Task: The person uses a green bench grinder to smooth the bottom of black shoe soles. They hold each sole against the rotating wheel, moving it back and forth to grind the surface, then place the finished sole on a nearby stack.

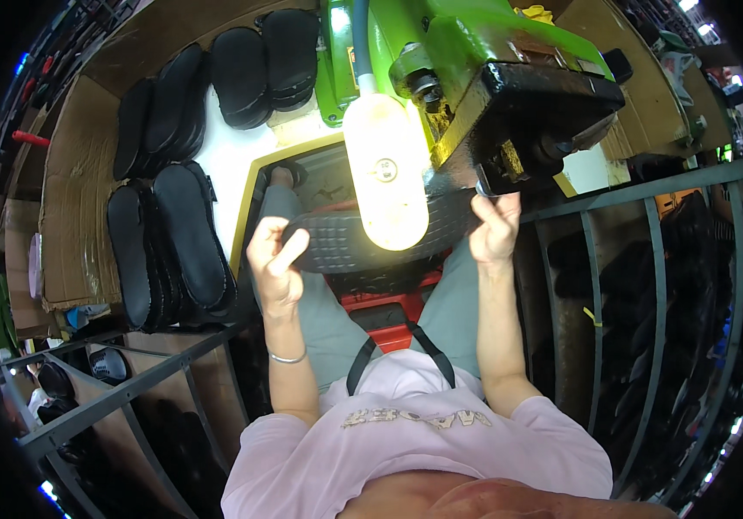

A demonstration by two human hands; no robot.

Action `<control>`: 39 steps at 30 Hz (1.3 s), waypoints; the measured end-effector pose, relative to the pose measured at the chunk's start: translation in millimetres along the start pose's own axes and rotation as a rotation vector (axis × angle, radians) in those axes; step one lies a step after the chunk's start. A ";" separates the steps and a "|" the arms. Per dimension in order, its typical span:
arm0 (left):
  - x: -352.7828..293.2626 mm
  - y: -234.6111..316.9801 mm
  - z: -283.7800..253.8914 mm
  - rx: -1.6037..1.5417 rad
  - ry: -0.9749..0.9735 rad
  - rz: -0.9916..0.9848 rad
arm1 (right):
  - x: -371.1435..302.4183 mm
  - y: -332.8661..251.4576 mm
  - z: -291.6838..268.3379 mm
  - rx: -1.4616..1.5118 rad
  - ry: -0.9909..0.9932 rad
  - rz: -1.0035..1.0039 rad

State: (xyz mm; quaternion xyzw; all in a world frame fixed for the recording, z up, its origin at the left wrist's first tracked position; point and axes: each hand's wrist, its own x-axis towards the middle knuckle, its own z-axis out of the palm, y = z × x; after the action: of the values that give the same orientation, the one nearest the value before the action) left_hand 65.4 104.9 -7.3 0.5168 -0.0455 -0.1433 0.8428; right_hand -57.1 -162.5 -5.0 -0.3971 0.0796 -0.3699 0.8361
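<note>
A black shoe sole [326, 243] with a blocky tread stretches sideways between my two hands, above my lap. My left hand [275, 259] grips its left end, thumb against the edge. At the other end, my right hand [494, 232] pinches the sole right below the dark head [531, 130] of a green machine [510, 35], which looks like a sewing machine. The sole's middle is hidden behind a bright lamp [384, 173]. Exactly where the sole meets the machine is also covered.
Stacks of black soles [188, 229] stand on the white tabletop [231, 160] at left, inside cardboard walls [82, 199]. More soles [242, 73] lie beyond. Metal racks flank me: a left rail [129, 389] and a right rail [648, 199], with dark items behind. A red stool [389, 320] shows between my legs.
</note>
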 end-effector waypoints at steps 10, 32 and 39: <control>-73.9 -66.3 -73.5 0.198 -0.304 -0.270 | -24.0 26.3 26.6 -0.607 -0.143 -0.088; -53.5 -80.2 103.1 0.203 -0.123 0.077 | -131.8 -52.1 -93.5 -0.246 0.384 0.238; -30.8 -32.8 71.5 0.316 -0.154 0.241 | -8.8 -84.3 -47.3 -0.513 0.081 0.194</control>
State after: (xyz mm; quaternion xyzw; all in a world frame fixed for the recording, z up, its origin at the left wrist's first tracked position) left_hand 13.5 38.4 -1.1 0.6207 -0.1934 -0.0716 0.7564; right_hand -130.3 -219.8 22.7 -0.5713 0.2417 -0.2712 0.7360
